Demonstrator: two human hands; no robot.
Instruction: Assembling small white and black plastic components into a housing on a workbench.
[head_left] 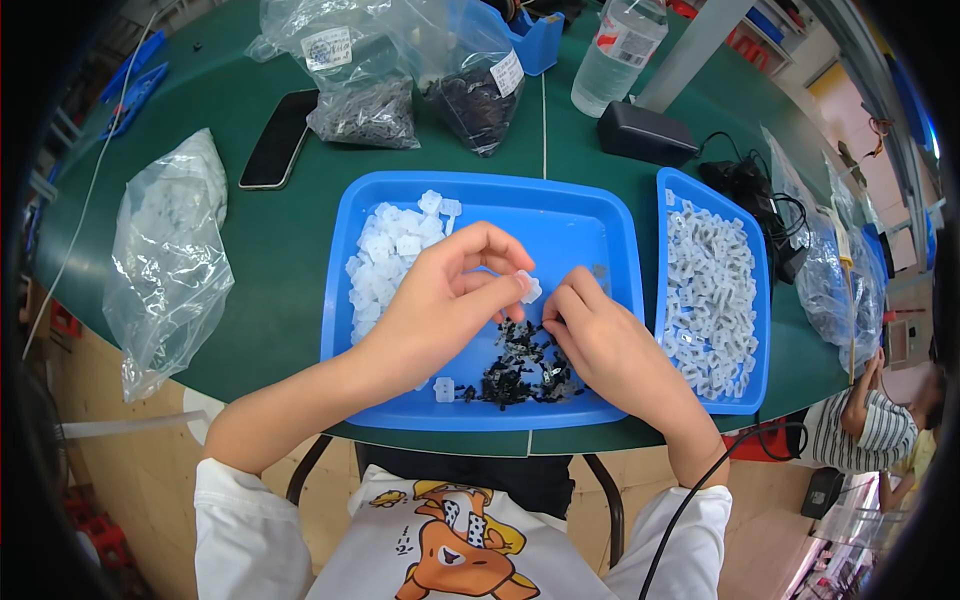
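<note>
Between thumb and fingers, my left hand (450, 295) pinches a small translucent white plastic piece (531, 289) above the middle of a blue tray (480, 182). Just to its right is my right hand (605, 335), its fingertips pressed together; anything in them is too small or hidden to make out. Below the hands lies a loose heap of tiny black parts (510, 378). A pile of similar white plastic pieces (385, 245) fills the tray's left side, partly covered by my left hand and forearm. One loose white piece (444, 389) rests near the front rim.
A second blue tray (763, 300) on the right holds many small whitish clips (708, 290). Along the back are bags of grey parts (365, 115) and dark parts (475, 105), a phone (278, 140), a water bottle (618, 60) and a black box (645, 133). A plastic bag (172, 260) lies left.
</note>
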